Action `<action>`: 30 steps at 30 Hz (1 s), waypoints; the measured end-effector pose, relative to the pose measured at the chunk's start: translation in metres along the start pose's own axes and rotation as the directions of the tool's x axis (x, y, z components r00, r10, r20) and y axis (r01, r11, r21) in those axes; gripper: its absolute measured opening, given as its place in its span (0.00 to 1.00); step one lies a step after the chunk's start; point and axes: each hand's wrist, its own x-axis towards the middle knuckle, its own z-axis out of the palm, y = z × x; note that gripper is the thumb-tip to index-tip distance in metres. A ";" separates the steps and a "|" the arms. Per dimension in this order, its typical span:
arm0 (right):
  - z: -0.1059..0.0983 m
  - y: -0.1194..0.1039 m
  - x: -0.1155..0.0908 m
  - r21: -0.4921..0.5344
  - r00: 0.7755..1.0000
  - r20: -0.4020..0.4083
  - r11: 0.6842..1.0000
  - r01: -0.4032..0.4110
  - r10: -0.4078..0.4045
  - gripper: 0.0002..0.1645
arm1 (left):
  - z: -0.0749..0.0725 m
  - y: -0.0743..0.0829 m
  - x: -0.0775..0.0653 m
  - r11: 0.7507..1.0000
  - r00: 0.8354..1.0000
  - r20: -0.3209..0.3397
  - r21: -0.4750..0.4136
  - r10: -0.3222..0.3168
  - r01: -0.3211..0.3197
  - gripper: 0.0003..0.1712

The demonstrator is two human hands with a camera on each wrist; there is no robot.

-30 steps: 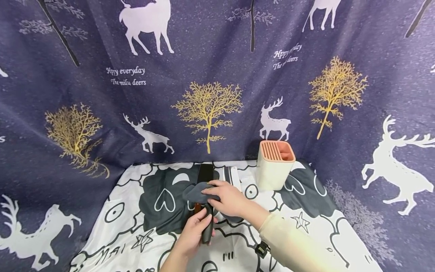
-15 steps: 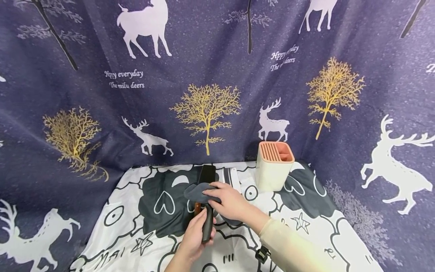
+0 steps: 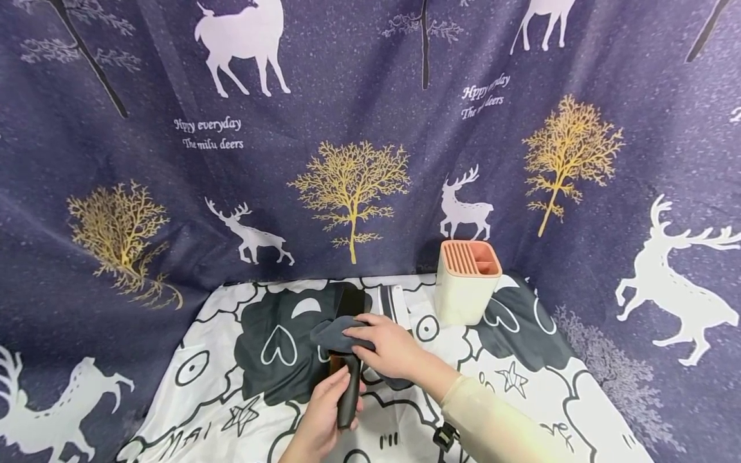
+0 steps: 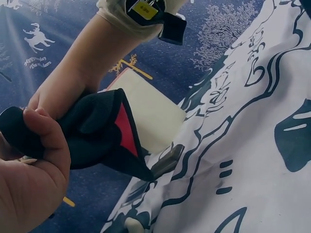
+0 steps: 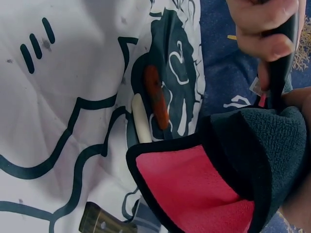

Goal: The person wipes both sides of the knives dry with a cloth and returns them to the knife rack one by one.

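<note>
Head view: the left hand (image 3: 327, 409) is gripping a black knife (image 3: 348, 408), while the right hand (image 3: 386, 346) is holding a cloth (image 3: 332, 335) that could be slipping, causing cuts.

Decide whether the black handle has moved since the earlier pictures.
Yes: the black handle has shifted slightly down the picture, closer to level with the three printed marks.

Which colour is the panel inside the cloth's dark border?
Pinkish red; the cloth's panel shows best in the right wrist view.
</note>
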 end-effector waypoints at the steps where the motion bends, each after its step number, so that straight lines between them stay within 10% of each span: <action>1: 0.000 0.001 -0.001 0.000 1.000 -0.002 1.000 -0.003 0.003 0.22 | 0.000 -0.001 -0.001 1.000 1.000 0.007 -0.003 -0.007 0.007 0.36; 7: 0.003 0.008 -0.003 0.025 0.998 -0.041 0.998 -0.053 0.054 0.23 | -0.001 -0.006 -0.002 0.999 0.998 0.063 -0.051 -0.014 0.017 0.38; 17: 0.003 0.005 -0.001 0.127 0.983 -0.144 0.988 -0.092 0.110 0.23 | -0.006 -0.016 0.003 0.975 0.994 0.108 -0.224 0.018 0.007 0.14; 30: 0.020 -0.008 -0.009 0.186 0.981 -0.164 0.980 -0.076 0.107 0.23 | -0.012 -0.016 -0.010 0.978 0.999 0.030 -0.208 -0.025 0.031 0.28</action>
